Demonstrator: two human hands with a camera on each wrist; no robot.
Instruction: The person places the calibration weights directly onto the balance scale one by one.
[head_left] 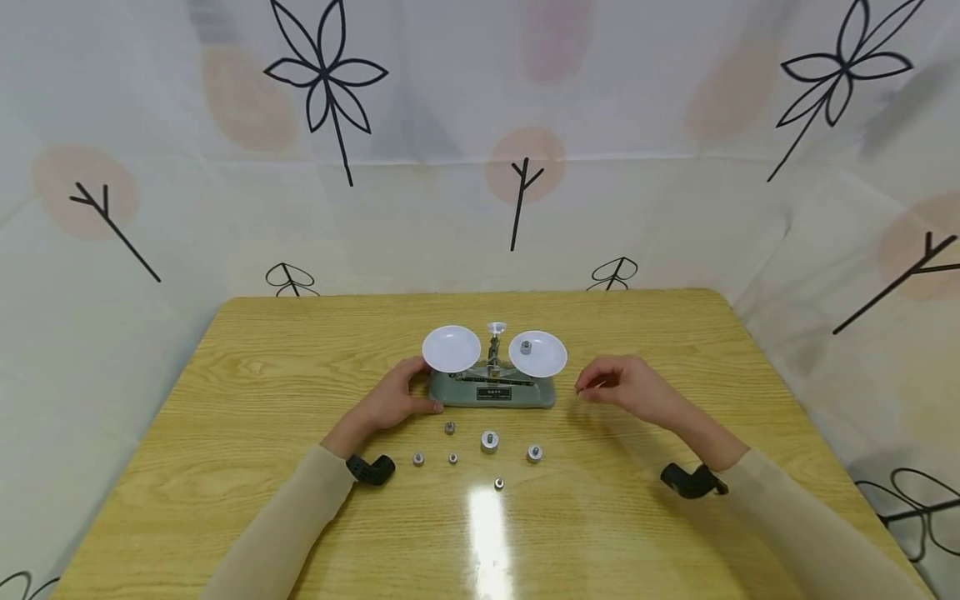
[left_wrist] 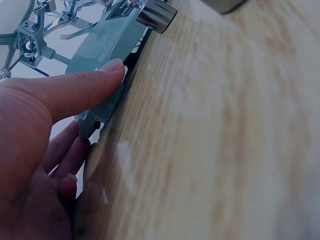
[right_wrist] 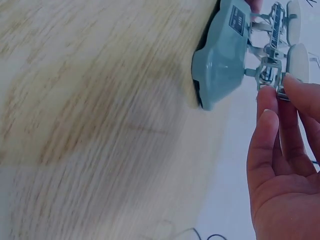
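A green balance scale stands on the table with two white pans. A metal weight sits on the right pan; the left pan is bare. My left hand holds the left end of the scale's base, thumb at the front edge and fingers behind, as the left wrist view shows. Just right of the scale, my right hand is raised, apart from the base. Between its thumb and fingertips it pinches a small metal weight, mostly covered by the fingers.
Several metal weights stand in front of the scale, among them a large one, one to its right and a tiny one nearest me. The wooden table meets a patterned cloth at the back.
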